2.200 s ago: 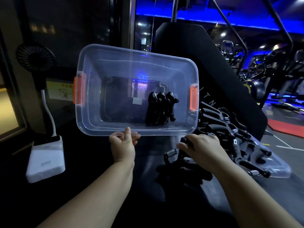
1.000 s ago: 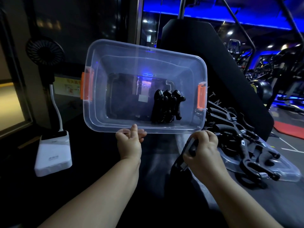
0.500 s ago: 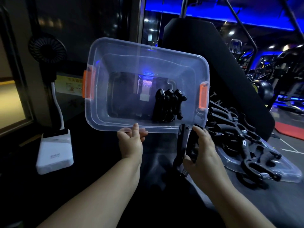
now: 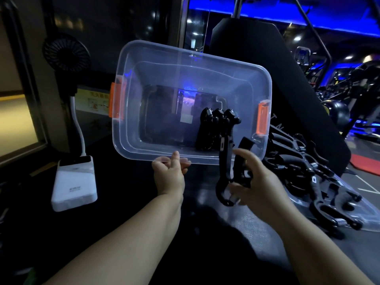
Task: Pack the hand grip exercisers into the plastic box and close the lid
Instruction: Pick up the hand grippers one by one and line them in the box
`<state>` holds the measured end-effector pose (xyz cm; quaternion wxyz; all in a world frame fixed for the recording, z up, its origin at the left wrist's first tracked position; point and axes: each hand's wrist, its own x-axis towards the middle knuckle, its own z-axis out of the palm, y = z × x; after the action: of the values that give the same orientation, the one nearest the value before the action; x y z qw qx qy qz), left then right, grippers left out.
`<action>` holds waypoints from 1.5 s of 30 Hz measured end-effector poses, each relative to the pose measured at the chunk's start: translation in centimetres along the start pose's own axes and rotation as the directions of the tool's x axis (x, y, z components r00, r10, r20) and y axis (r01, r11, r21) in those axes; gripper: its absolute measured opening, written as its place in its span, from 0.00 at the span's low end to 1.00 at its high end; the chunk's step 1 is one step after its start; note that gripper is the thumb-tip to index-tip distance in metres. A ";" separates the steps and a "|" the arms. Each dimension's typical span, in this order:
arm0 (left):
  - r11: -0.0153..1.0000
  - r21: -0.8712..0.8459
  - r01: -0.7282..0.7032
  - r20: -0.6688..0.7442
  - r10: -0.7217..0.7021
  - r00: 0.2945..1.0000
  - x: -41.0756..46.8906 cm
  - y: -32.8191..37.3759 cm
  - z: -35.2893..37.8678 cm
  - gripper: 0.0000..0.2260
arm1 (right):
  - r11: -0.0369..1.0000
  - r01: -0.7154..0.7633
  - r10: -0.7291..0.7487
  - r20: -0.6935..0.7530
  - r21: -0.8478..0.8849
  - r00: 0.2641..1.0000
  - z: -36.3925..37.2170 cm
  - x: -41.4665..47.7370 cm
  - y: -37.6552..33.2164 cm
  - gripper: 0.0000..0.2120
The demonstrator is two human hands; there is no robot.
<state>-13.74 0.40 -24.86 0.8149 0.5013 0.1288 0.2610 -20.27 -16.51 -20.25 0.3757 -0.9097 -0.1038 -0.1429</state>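
Clear plastic box (image 4: 185,64) tilted open, near rim pinched by fingers of left hand (image 4: 169,177), one hand grip exerciser (image 4: 225,161) clasped in curled fingers of right hand (image 4: 261,182) at box's near right corner, packed exercisers (image 4: 216,128) stood inside box

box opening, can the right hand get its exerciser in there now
Probably yes: the box opens toward the right hand, no lid on it, and the exerciser it holds is at the near rim.

Box (image 4: 185,64) clear glossy plastic, orange clips; exercisers (image 4: 216,128) matt black, metal springs.
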 end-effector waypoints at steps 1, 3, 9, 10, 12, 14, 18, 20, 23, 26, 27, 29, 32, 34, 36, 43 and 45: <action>1.000 -0.007 0.000 -0.003 0.000 1.000 0.0 0.0 0.0 0.08 | 1.000 0.022 -0.022 -0.040 -0.001 0.999 0.0 0.7 -0.3 0.37; 1.000 -0.023 0.003 -0.004 -0.003 1.000 0.1 0.0 0.0 0.08 | 0.998 0.067 -0.067 -0.114 -0.005 0.991 0.0 2.3 -1.0 0.36; 1.000 -0.015 0.009 -0.062 -0.010 0.998 0.4 -0.1 0.0 0.10 | 0.996 0.082 -0.074 -0.170 0.039 0.983 1.1 7.9 -1.8 0.35; 1.000 -0.015 0.006 -0.058 -0.006 0.998 0.4 -0.2 0.0 0.10 | 0.997 0.077 -0.073 -0.166 0.020 0.984 1.3 8.8 -1.7 0.35; 1.000 0.005 0.002 -0.042 -0.002 0.999 0.5 -0.4 0.0 0.10 | 0.997 0.069 -0.075 -0.143 -0.042 0.987 2.0 10.3 -1.7 0.35; 0.998 0.056 0.012 -0.060 -0.009 0.998 0.7 -0.5 -0.1 0.10 | 0.994 0.055 -0.066 -0.111 -0.093 0.992 2.8 11.4 -1.7 0.36; 0.997 0.079 0.025 -0.076 -0.019 0.997 0.9 -1.0 0.0 0.10 | 0.986 0.026 -0.038 -0.069 -0.167 0.997 4.6 13.4 -1.4 0.38; 0.997 0.078 0.025 -0.076 -0.019 0.997 0.9 -1.1 0.0 0.10 | 0.975 0.025 -0.036 -0.044 -0.222 0.998 5.4 14.2 -1.3 0.39; 0.999 0.029 0.018 -0.046 -0.017 0.999 0.7 -0.9 0.0 0.09 | 0.946 0.052 -0.050 0.015 -0.321 0.999 6.2 15.5 -1.4 0.38; 1.000 0.002 0.013 -0.036 -0.013 0.999 0.7 -0.7 0.1 0.08 | 0.917 0.030 -0.005 0.065 -0.398 0.998 6.9 16.9 -1.7 0.36; 1.000 -0.007 0.009 -0.036 -0.009 0.999 0.7 -0.6 0.1 0.08 | 0.908 0.010 0.023 0.074 -0.419 0.997 7.2 17.5 -1.7 0.36; 1.000 -0.022 0.003 -0.031 -0.004 1.000 0.7 -0.6 0.2 0.08 | 0.886 -0.028 0.079 0.090 -0.464 0.993 7.7 18.7 -1.8 0.36; 0.999 -0.032 -0.007 -0.017 0.007 1.000 0.6 -0.4 0.2 0.07 | 0.847 -0.054 0.120 0.091 -0.529 0.989 8.2 20.1 -1.6 0.33; 0.999 -0.034 -0.014 -0.016 0.013 1.000 0.5 -0.3 0.2 0.07 | 0.825 -0.031 0.105 0.100 -0.564 0.989 8.5 20.8 -1.5 0.32; 0.999 -0.038 -0.015 -0.015 0.014 1.000 0.5 -0.4 0.2 0.07 | 0.798 0.003 0.085 0.117 -0.602 0.989 8.7 21.4 -1.4 0.32; 0.999 -0.034 -0.010 -0.030 0.009 1.000 0.6 -0.4 0.3 0.06 | 0.684 0.056 0.029 0.103 -0.728 0.994 9.7 22.9 -1.2 0.31; 0.999 -0.035 -0.015 -0.026 0.014 1.000 0.5 -0.3 0.3 0.06 | 0.645 0.063 0.007 0.088 -0.762 0.996 9.9 23.0 -1.1 0.32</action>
<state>-13.06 0.37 -24.99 0.8198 0.4844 0.1312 0.2758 2.76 -6.75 -18.46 -0.0493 -0.9867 -0.0634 -0.1414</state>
